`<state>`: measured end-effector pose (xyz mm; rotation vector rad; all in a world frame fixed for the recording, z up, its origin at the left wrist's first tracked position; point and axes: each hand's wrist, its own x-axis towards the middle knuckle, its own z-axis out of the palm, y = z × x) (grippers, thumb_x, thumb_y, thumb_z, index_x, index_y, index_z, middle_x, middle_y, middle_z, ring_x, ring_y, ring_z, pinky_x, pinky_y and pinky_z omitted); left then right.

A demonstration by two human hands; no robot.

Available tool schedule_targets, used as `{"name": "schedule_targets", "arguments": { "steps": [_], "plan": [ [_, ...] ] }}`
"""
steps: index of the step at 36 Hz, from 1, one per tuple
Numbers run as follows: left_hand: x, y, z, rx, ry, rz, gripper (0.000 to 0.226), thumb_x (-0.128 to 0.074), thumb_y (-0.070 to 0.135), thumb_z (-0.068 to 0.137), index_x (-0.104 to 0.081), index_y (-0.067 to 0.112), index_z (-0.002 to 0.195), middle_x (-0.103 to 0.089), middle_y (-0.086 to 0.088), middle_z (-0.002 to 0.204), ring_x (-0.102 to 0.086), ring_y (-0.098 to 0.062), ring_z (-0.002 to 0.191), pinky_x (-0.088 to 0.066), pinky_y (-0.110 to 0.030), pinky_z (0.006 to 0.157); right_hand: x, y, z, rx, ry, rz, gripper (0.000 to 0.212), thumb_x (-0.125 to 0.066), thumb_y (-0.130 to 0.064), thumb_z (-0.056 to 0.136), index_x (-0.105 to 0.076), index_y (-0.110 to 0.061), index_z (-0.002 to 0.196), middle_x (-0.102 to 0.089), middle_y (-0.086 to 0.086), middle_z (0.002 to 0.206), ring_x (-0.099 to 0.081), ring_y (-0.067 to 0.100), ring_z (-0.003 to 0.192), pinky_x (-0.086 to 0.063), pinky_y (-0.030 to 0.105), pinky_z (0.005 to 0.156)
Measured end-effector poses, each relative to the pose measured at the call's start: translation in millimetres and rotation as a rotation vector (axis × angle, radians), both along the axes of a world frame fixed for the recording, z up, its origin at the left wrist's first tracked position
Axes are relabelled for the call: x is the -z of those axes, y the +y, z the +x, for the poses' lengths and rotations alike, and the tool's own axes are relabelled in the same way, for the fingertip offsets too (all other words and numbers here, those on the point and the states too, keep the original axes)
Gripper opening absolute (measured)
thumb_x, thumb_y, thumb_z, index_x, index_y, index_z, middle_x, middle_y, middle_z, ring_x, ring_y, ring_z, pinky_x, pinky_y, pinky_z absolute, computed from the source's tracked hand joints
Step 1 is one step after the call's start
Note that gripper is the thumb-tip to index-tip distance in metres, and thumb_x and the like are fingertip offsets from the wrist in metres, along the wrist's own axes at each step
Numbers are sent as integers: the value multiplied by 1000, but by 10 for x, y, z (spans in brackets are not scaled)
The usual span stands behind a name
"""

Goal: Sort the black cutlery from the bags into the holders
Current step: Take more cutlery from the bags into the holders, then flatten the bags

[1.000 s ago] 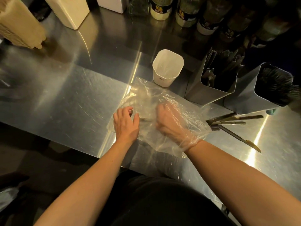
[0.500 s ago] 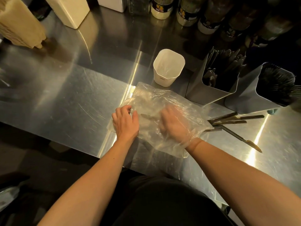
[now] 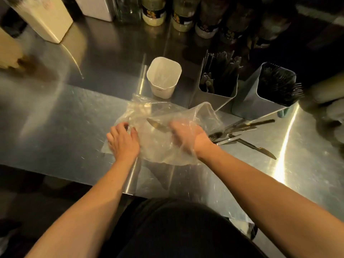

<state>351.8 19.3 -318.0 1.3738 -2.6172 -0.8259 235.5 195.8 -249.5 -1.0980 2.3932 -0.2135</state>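
A clear plastic bag (image 3: 158, 146) lies crumpled on the steel counter (image 3: 65, 118). My left hand (image 3: 122, 140) presses its left edge with curled fingers. My right hand (image 3: 186, 135) is inside the bag and grips a dark knife (image 3: 157, 125), whose blade points left. Several loose dark knives and forks (image 3: 242, 133) lie on the counter right of the bag. Two steel holders stand behind: the left holder (image 3: 217, 84) and the right holder (image 3: 270, 94), both full of black cutlery. A white cup (image 3: 163, 77) stands behind the bag.
Jars and bottles (image 3: 182, 17) line the back of the counter. A cream carton (image 3: 46, 19) stands at the back left. A dim gloved shape (image 3: 331, 112) sits at the far right edge. The counter's front edge runs just below my hands.
My right hand has drawn back toward the bag's opening with the knife, whose blade now shows clearly. The bag's right side has lifted. My left hand stays on the bag's left edge.
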Motion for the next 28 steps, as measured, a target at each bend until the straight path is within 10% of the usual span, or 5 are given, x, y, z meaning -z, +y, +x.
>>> {"name": "schedule_targets", "arguments": {
  "steps": [12,20,28],
  "plan": [
    [-390,-126,-157,111,-311,-119,37,-44,18,97,-54,10,132,-47,-19,139,-36,-37,132,-32,-49,109,-338,475,-68,139,-6,-6,24,-48,-25,97,-56,-15,117,-69,13,105,-63,35,93,-50,39,72],
    [-876,920,-510,520,384,-117,42,-42,31,95,-58,6,125,-62,-15,122,-52,-35,113,-37,-47,102,-268,951,-182,228,4,-80,18,-57,-33,97,-58,-18,107,-69,11,103,-63,34,94,-46,37,71],
    [-402,1573,-498,621,126,115,54,-40,35,102,-27,24,154,-38,-3,154,-26,-22,138,-29,-44,116,34,1610,-353,262,61,-33,18,-62,-29,97,-61,-18,111,-60,3,103,-62,28,94,-52,41,77]
  ]
}}
